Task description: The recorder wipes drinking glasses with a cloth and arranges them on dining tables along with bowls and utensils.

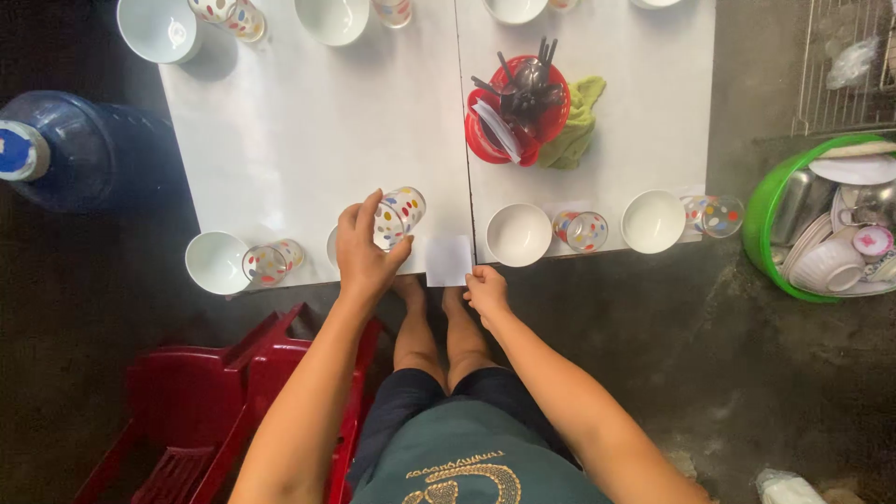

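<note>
Tables (308, 121) fill the upper middle of the frame, two white tops pushed together with a seam running down between them. At the far left stands a big blue water bottle (89, 149) with a white and blue cap. At the right edge a green basin (761, 219) holds stacked white plates, bowls and metal pots, and above it, in the upper right corner, a wire rack (845, 65) shows in part. Lower left, red plastic chairs (224, 392) sit nested beside the person's legs. On the right-hand table, upper middle, a red basket (485, 140) holds dark spoons and forks, with a green cloth (579, 121) touching its right side. Along the near edge of the tables white bowls alternate with spotted glasses: a bowl (216, 262) and a tilted glass (273, 262) at lower left, a bowl (519, 234) and glass (582, 231) right of the seam, then another bowl (652, 221) and glass (717, 216). More bowls and glasses line the top edge. The left hand (366, 247) is wrapped around a spotted glass (399, 216), holding it tilted over the table edge just left of the seam, with a white bowl mostly hidden under the hand. The right hand (485, 289) pinches the lower right corner of a small white square napkin (449, 260) that lies at the table edge on the seam, just beside the held glass.
</note>
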